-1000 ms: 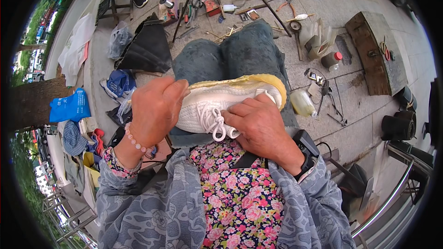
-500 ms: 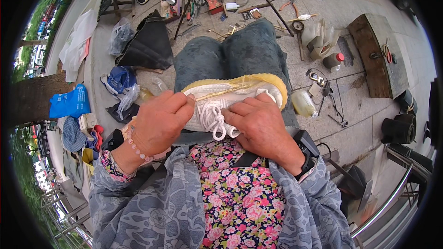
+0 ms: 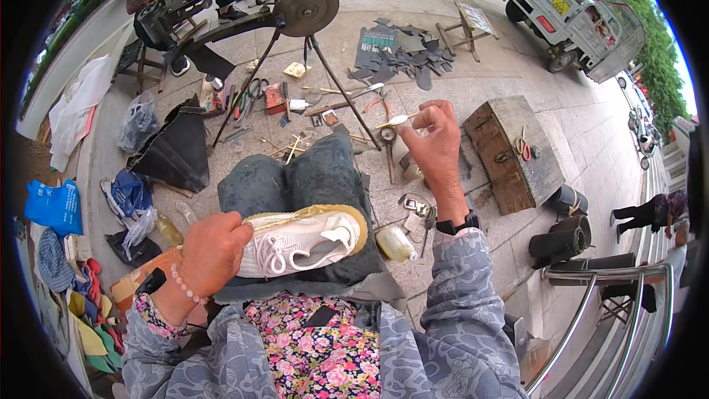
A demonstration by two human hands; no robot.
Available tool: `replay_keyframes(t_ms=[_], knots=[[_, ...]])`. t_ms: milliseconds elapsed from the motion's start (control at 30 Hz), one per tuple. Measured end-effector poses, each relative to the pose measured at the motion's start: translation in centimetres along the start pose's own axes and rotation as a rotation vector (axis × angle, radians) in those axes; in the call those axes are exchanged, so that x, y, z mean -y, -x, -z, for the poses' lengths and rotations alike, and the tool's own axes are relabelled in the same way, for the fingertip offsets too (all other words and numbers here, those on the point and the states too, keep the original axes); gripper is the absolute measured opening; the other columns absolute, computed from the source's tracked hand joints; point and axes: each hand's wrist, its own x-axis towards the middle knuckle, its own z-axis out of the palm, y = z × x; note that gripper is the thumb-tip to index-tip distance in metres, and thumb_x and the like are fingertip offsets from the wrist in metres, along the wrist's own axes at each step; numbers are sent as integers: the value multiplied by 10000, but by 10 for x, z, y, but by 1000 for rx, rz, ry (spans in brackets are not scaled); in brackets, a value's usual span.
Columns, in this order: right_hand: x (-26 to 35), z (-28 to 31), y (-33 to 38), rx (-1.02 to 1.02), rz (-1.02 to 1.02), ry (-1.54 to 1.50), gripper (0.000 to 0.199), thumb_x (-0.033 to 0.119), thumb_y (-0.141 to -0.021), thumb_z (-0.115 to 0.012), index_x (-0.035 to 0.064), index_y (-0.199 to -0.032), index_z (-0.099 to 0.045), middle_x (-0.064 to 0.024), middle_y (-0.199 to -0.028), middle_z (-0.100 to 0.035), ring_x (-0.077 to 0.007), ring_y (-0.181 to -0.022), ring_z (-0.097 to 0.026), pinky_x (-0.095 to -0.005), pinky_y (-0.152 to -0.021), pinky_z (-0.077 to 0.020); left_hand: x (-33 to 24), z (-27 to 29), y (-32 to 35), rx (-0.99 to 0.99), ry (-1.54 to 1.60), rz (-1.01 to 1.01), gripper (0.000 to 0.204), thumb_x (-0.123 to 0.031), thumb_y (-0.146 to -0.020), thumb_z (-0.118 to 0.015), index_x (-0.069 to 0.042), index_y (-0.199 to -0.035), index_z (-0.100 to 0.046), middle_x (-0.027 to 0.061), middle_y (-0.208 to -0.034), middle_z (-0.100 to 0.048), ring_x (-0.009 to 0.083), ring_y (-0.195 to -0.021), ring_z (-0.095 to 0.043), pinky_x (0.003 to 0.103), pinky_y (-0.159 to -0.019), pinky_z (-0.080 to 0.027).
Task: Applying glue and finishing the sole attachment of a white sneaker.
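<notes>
A white knit lace-up shoe (image 3: 299,240) with a yellowish sole edge lies across my lap on a dark apron (image 3: 325,174). My left hand (image 3: 214,251) is closed on the shoe's left end, its fingers pressed at the sole edge. Out in front to the right, my right hand (image 3: 436,140) has its thumb and fingers bent round the right end of a slim white thread spindle (image 3: 396,120). How firmly they grip it is hard to see. A round-headed tool with a long handle (image 3: 390,151) lies just below the spindle.
Pliers (image 3: 382,103), scissors (image 3: 256,89) and small boxes lie on the paving under a cast-metal machine (image 3: 306,9) on thin legs. A wooden chest (image 3: 509,155) stands right, near a bottle of yellowish liquid (image 3: 396,244). Dark scraps (image 3: 406,55) lie farther off; another person sits far left.
My right hand has left the shoe and reached forward to the white spindle. My left hand stays on the shoe. The view has swung up and right, showing the machine and a parked vehicle.
</notes>
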Motion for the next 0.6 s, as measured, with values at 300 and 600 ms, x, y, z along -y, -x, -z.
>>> replay_keyframes(t_ms=[300, 600], knots=[[-46, 3, -77, 158, -246, 315, 144, 138, -576, -675, 10, -609, -619, -157, -711, -619, -299, -682, -624, -364, -641, -495, 9, -2, 12, -56, 1, 31, 63, -61, -700, -605, -88, -744, -569, 66, -736, -507, 262, -721, -583, 392, -574, -470], [-48, 20, -123, 250, -299, 408, 116, 106, -542, -638, 5, -575, -591, -148, -543, -588, -246, -535, -611, -350, -529, -464, 7, -3, 11, -52, -12, 12, 94, -86, -691, -625, -104, -751, -555, 40, -774, -519, 233, -758, -592, 370, -596, -488]])
